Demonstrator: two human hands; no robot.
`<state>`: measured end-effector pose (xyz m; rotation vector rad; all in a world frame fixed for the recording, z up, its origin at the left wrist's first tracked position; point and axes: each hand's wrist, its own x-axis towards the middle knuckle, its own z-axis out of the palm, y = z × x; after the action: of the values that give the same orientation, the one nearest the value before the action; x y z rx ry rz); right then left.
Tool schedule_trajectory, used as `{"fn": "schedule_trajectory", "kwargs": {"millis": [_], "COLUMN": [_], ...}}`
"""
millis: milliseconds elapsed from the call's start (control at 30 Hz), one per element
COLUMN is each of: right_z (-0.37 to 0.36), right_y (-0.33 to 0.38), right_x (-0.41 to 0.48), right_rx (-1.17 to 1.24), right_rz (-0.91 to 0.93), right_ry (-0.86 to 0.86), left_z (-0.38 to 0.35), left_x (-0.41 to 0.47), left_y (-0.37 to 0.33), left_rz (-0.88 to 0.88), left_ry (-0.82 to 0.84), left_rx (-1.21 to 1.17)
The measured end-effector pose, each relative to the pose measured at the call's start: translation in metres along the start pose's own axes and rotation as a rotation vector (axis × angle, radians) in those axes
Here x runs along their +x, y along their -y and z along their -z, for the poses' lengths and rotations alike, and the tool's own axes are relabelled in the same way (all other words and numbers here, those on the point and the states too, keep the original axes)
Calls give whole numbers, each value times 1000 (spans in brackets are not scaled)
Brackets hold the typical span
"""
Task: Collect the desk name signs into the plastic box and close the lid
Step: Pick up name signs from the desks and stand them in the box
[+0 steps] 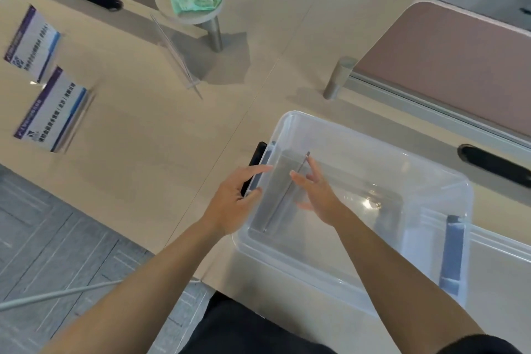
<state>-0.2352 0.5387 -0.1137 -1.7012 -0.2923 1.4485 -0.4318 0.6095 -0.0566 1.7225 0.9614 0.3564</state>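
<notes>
Clear acrylic name sign point(283, 195), stiff, light and slippery, best held by its edges, lowered into plastic box point(373, 149) at five o'clock on bench point(161, 129), right hand point(316, 195) fingers spread, left hand point(232, 204) steadying box rim, two printed signs point(48, 109) at nine o'clock.

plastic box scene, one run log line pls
stage: loading | left hand: on plastic box rim | right hand: setting clear sign inside | desk: two printed signs left
</notes>
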Motion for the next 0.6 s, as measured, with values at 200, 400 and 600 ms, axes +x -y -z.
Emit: {"fn": "schedule_trajectory", "kwargs": {"millis": [200,400,600], "right_z": [-5,-15,-22], "right_y": [-9,-4,2], "right_x": [-13,-7,-7], "right_rx": [28,30,-18], "right_rz": [-200,-222,-201], "right_ry": [127,129,115], "left_z": [0,0,-1], "left_x": [1,2,2], "left_y": [3,6,8], "left_rz": [-17,-28,-31], "left_ry": [-12,-6,1], "left_rx": [-26,-33,-33]}}
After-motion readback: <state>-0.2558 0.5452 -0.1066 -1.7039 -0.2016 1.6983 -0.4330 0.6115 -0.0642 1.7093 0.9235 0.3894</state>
